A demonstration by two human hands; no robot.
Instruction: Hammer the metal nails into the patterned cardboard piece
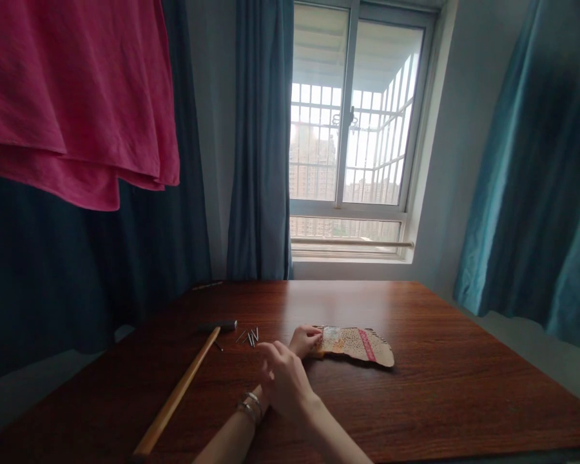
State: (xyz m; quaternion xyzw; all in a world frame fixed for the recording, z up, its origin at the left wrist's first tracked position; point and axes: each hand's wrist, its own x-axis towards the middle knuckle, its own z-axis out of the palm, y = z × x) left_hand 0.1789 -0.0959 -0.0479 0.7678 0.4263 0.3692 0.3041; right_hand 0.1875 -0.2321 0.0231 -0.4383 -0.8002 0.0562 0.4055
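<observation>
A flat, tan, irregularly shaped piece with dark specks, orange patches and a pinkish-red band lies on the reddish-brown, wood-grained tabletop, right of the middle, its long side running left to right. Its right end is rounded, with short dark stripes along the far edge there; its material is hard to tell. The left hand grips its left end, fingers drawn together over it; whether anything small sits between the fingertips cannot be made out.

The right hand is raised across the left forearm, which wears silvery bangles near the wrist. Its fingers are loosely bent toward the left; no object shows in them, but their inner side is partly hidden, so I cannot tell whether it holds anything.

Just left of the right hand's fingertips lies a loose cluster of slim, grey metal nails. Farther left, a hammer with a long, pale wooden handle and a dark metal head lies aslant, its head away from the person; a single small dark nail is close to it.

Beyond the tabletop stands a metal-framed sliding window with bars outside, between blue curtains. A magenta cloth hangs at upper left.
</observation>
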